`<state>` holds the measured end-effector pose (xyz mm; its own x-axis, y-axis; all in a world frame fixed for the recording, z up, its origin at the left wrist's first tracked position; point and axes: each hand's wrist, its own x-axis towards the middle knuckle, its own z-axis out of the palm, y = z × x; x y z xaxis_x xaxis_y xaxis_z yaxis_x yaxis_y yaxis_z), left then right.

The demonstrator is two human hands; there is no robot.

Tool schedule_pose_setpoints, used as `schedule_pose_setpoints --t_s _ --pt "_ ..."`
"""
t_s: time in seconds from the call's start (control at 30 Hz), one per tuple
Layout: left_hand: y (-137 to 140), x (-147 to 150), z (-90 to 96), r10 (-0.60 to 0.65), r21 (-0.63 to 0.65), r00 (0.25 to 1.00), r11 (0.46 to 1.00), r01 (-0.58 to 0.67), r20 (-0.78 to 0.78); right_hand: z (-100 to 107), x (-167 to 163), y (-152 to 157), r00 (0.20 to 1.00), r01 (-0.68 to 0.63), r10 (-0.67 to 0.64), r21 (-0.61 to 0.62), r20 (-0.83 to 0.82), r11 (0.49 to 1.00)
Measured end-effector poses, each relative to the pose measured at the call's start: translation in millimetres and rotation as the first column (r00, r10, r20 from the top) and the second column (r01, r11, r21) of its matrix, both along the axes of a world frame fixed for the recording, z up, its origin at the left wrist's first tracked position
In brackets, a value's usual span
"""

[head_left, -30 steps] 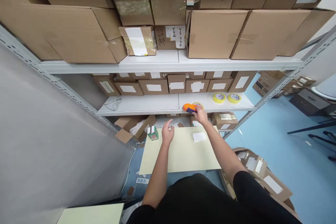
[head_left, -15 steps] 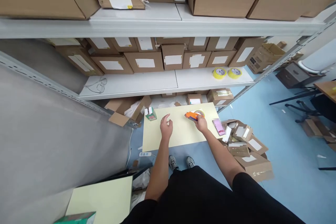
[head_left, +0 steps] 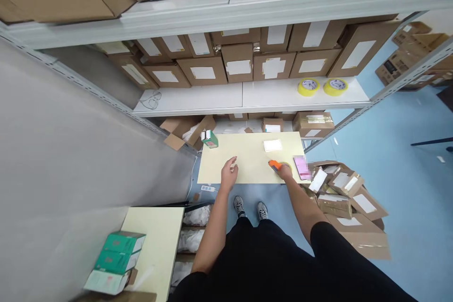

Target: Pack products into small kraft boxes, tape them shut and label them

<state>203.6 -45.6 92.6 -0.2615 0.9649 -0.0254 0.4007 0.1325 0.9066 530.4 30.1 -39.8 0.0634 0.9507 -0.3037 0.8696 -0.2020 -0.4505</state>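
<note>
My right hand (head_left: 285, 171) grips an orange tape dispenser (head_left: 274, 165) low over the right part of the pale yellow table (head_left: 244, 151). A tape roll shows beside the fingers, partly hidden by the hand. My left hand (head_left: 230, 174) hovers above the table's near side with fingers apart and nothing in it. A white rectangular pad or card (head_left: 272, 145) lies beyond the dispenser. At the table's far left corner stands a small green and white box (head_left: 210, 139). Right of my right hand, near the table edge, lies a phone with a pink screen (head_left: 300, 167).
Shelves ahead hold labelled cardboard boxes (head_left: 203, 71) and two yellow tape rolls (head_left: 308, 87). A heap of cardboard packages (head_left: 348, 198) lies on the floor at right. Green boxes (head_left: 116, 255) sit on a side table (head_left: 159, 231) at lower left. An opened carton (head_left: 186, 130) stands behind the table.
My right hand has drawn the tape dispenser back toward the table's near right edge, uncovering the white pad. My left hand stays open. The view has shifted and tilted downward.
</note>
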Motion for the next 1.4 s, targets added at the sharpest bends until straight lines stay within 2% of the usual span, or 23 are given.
schedule_pose_setpoints --t_s 0.1,0.17,0.27,0.37,0.5,0.63,0.77,0.9,1.1,1.27,1.4 --pt "-7.8 6.5 5.7 0.039 -0.003 0.999 0.999 -0.039 -0.004 14.6 0.2 4.6 0.997 -0.052 0.063 -0.202 0.05 0.978" --pt "-9.9 11.8 10.9 0.06 0.005 0.998 0.998 -0.06 -0.004 31.1 -4.7 8.9 0.998 -0.053 0.057 -0.188 0.014 0.981" --pt "-12.8 21.0 19.5 0.075 0.04 0.997 0.996 -0.075 -0.012 59.4 -21.5 15.9 0.982 -0.089 0.088 0.002 -0.167 0.996" --pt "-21.5 26.0 28.6 0.099 0.096 0.994 0.991 -0.094 -0.043 86.2 -50.0 20.7 0.925 -0.135 0.196 0.199 -0.324 0.971" --pt "-48.2 14.8 41.9 0.176 0.151 0.981 0.975 -0.162 -0.078 116.3 -100.1 14.8 0.812 -0.247 0.385 0.339 -0.439 0.908" --pt "-94.9 -18.5 55.0 0.297 0.185 0.949 0.944 -0.274 -0.109 140.4 -157.3 -11.2 0.639 -0.409 0.582 0.419 -0.503 0.811" --pt "-165.2 -58.0 65.6 0.46 0.232 0.879 0.875 -0.425 -0.124 157.9 -218.9 -55.3 0.498 -0.545 0.721 0.473 -0.482 0.692" --pt "-255.3 -89.5 71.0 0.6 0.279 0.791 0.785 -0.554 -0.12 167.7 -283.2 -120.9 0.371 -0.657 0.813 0.492 -0.449 0.571" --pt "-413.8 -129.0 67.8 0.759 0.303 0.641 0.642 -0.704 -0.118 172.4 -369.7 -264.0 0.149 -0.753 0.905 0.547 -0.398 0.365" --pt "-548.7 -156.2 57.3 0.854 0.294 0.517 0.511 -0.808 -0.062 172.1 -426.2 -387.9 0.024 -0.786 0.923 0.563 -0.384 0.255" --pt "-641.3 -166.9 49.1 0.909 0.287 0.417 0.407 -0.867 -0.03 169.3 -464.3 -473.4 -0.072 -0.813 0.919 0.557 -0.388 0.171"
